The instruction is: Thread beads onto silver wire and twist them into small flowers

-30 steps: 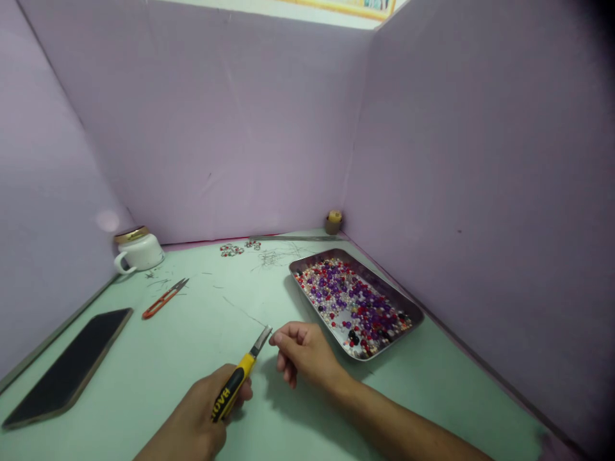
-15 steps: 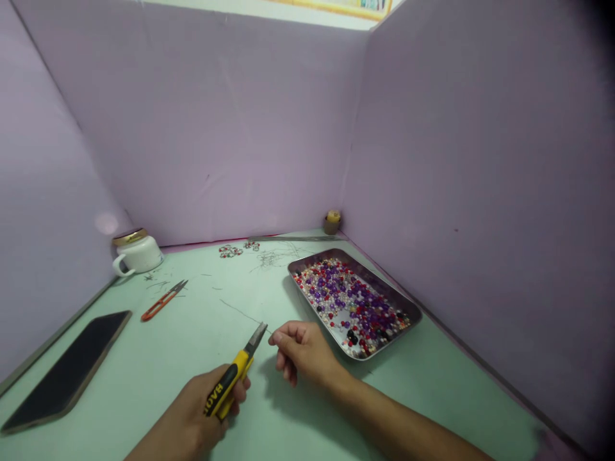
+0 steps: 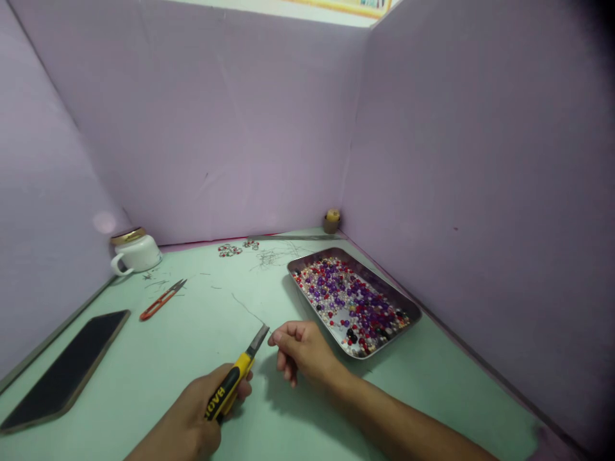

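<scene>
My left hand [image 3: 206, 400] is wrapped around the yellow and black handles of a pair of pliers [image 3: 235, 378], whose metal jaws point up and to the right. A thin wire [image 3: 247, 309] runs from the jaw tips up to the left above the table. Just right of the jaws, my right hand [image 3: 300, 352] pinches the wire's short end between thumb and forefinger. Close by that hand lies a metal tray [image 3: 317, 314] of purple, red, white and black beads [image 3: 346, 291].
Orange thread snips [image 3: 163, 301] and a dark phone-like slab [image 3: 67, 371] lie at left, below a lidded white mug [image 3: 137, 253]. Beaded rings [image 3: 230, 250] and loose wires [image 3: 271, 257] are at the back. A small brown pot [image 3: 331, 221] stands in the corner.
The wire's long free end has swung to the right and stands steeper. The plier handles have closed together and the pliers have turned slightly. My right hand has stayed in place.
</scene>
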`<state>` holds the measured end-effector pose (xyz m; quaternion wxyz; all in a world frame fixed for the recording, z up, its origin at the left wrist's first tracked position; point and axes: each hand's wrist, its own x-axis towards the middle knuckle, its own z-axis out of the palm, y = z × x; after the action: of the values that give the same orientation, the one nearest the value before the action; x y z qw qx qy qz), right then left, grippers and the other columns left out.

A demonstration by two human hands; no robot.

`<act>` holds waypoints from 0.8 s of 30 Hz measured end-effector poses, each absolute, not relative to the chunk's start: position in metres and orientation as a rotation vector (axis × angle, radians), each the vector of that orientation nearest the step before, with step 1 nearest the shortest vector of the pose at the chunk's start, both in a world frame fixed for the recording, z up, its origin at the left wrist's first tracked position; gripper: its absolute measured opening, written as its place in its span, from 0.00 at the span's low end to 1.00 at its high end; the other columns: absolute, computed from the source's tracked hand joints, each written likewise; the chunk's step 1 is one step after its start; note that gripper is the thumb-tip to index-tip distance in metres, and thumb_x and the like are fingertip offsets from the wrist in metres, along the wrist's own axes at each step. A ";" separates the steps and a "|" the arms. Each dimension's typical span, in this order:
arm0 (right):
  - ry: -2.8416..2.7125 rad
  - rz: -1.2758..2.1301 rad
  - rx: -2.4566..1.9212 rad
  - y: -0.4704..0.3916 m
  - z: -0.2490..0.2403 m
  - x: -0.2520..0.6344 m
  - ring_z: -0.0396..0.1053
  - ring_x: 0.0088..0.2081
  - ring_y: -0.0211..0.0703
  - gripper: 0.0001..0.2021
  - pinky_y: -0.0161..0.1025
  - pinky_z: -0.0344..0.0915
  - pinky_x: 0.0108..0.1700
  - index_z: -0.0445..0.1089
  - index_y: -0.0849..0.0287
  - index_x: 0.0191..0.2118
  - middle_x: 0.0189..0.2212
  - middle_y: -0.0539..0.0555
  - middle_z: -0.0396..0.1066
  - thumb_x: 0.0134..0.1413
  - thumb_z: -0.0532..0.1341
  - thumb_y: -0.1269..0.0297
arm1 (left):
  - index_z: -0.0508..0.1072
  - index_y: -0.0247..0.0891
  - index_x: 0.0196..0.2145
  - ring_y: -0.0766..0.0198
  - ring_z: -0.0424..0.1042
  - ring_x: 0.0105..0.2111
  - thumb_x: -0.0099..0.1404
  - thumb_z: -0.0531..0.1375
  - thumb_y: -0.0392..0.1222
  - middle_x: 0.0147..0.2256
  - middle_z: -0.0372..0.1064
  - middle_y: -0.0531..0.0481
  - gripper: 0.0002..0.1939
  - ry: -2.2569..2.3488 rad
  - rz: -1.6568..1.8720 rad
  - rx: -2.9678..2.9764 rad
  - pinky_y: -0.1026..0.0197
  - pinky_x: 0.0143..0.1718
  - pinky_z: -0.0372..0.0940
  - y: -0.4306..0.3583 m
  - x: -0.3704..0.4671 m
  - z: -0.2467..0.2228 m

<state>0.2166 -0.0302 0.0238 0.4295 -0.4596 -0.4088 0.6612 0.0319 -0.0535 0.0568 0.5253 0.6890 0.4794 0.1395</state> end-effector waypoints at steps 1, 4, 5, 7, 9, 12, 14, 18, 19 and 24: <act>-1.023 1.652 -1.154 -0.030 0.024 0.217 0.56 0.08 0.29 0.07 0.26 0.53 0.09 0.63 0.63 0.24 0.09 0.44 0.61 0.43 0.55 0.64 | 0.64 0.38 0.29 0.62 0.60 0.30 0.34 0.46 0.29 0.27 0.61 0.53 0.21 1.149 0.332 1.658 0.63 0.33 0.56 -0.053 0.031 0.055; -1.018 1.656 -1.178 -0.032 0.026 0.215 0.56 0.08 0.29 0.07 0.26 0.53 0.09 0.63 0.62 0.24 0.09 0.44 0.61 0.43 0.57 0.64 | 0.63 0.38 0.28 0.65 0.59 0.26 0.34 0.45 0.29 0.25 0.59 0.55 0.19 1.173 0.328 1.674 0.64 0.29 0.55 -0.054 0.030 0.050; -1.014 1.656 -1.181 -0.032 0.027 0.215 0.56 0.08 0.29 0.07 0.26 0.52 0.09 0.63 0.62 0.24 0.09 0.44 0.61 0.43 0.57 0.64 | 0.63 0.38 0.27 0.65 0.59 0.26 0.34 0.45 0.29 0.24 0.59 0.55 0.18 1.180 0.322 1.679 0.64 0.28 0.55 -0.055 0.030 0.050; -1.013 1.657 -1.183 -0.033 0.029 0.214 0.56 0.08 0.29 0.06 0.26 0.52 0.09 0.63 0.62 0.23 0.09 0.44 0.61 0.42 0.57 0.64 | 0.62 0.39 0.27 0.65 0.59 0.26 0.36 0.46 0.29 0.24 0.60 0.55 0.17 1.198 0.331 1.697 0.64 0.28 0.56 -0.057 0.031 0.050; -1.018 1.654 -1.190 -0.034 0.031 0.215 0.55 0.08 0.29 0.06 0.26 0.52 0.08 0.63 0.62 0.23 0.08 0.44 0.61 0.42 0.57 0.64 | 0.62 0.39 0.26 0.64 0.60 0.27 0.37 0.46 0.30 0.25 0.61 0.54 0.15 1.225 0.357 1.726 0.64 0.29 0.56 -0.058 0.033 0.053; -1.034 1.633 -1.194 -0.036 0.033 0.216 0.54 0.07 0.28 0.07 0.25 0.50 0.08 0.63 0.62 0.23 0.08 0.43 0.60 0.42 0.57 0.63 | 0.61 0.39 0.25 0.64 0.60 0.26 0.36 0.45 0.29 0.24 0.60 0.55 0.15 1.253 0.384 1.752 0.64 0.29 0.55 -0.057 0.035 0.058; -1.040 1.608 -1.189 -0.037 0.034 0.217 0.53 0.07 0.27 0.07 0.25 0.49 0.08 0.63 0.62 0.23 0.08 0.42 0.59 0.42 0.57 0.63 | 0.60 0.38 0.23 0.66 0.59 0.25 0.35 0.45 0.29 0.24 0.60 0.55 0.14 1.224 0.383 1.723 0.64 0.27 0.54 -0.054 0.034 0.058; -1.051 1.580 -1.197 -0.038 0.033 0.216 0.51 0.07 0.27 0.07 0.25 0.47 0.07 0.62 0.62 0.22 0.07 0.42 0.58 0.44 0.55 0.63 | 0.62 0.37 0.23 0.67 0.58 0.24 0.34 0.45 0.28 0.25 0.59 0.55 0.15 1.149 0.393 1.641 0.65 0.25 0.53 -0.049 0.032 0.053; -1.058 1.576 -1.196 -0.038 0.032 0.216 0.51 0.07 0.28 0.07 0.25 0.47 0.07 0.62 0.62 0.22 0.07 0.42 0.58 0.44 0.55 0.63 | 0.62 0.37 0.23 0.67 0.58 0.24 0.34 0.45 0.28 0.24 0.59 0.55 0.15 1.156 0.399 1.652 0.65 0.25 0.53 -0.049 0.031 0.051; -1.066 1.580 -1.184 -0.035 0.027 0.215 0.52 0.07 0.28 0.09 0.26 0.50 0.08 0.62 0.62 0.23 0.08 0.42 0.58 0.42 0.56 0.60 | 0.60 0.39 0.24 0.65 0.57 0.25 0.36 0.45 0.27 0.22 0.56 0.56 0.15 1.327 0.493 1.849 0.64 0.26 0.52 -0.051 0.032 0.044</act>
<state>0.2150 -0.0351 0.0267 0.4341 -0.4754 -0.4279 0.6343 0.0324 -0.0512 0.0443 0.3953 0.7294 0.5234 0.1944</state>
